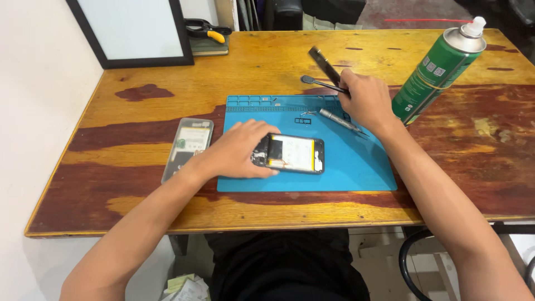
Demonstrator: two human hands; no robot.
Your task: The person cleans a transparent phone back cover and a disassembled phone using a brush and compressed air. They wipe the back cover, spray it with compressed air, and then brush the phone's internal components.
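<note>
Worn on the head, looking steeply down and forward over a wooden table (139,206) from the near edge, both forearms entering from the bottom corners. Close enough to fill the frame with the tabletop, a blue mat (356,167) near the centre, a white wall (33,100) along the left. Only one view, so nothing shared with another.

1. You are at a small phone-repair bench: under your left hand (237,150) an opened phone (292,153) lies on a blue silicone repair mat (362,167).
2. Beside your right hand (365,100) stands a green spray can (437,67); a precision screwdriver (340,120) lies just below that hand.
3. The worn wooden table (167,100) carries a removed back cover (188,147) left of your left hand.
</note>
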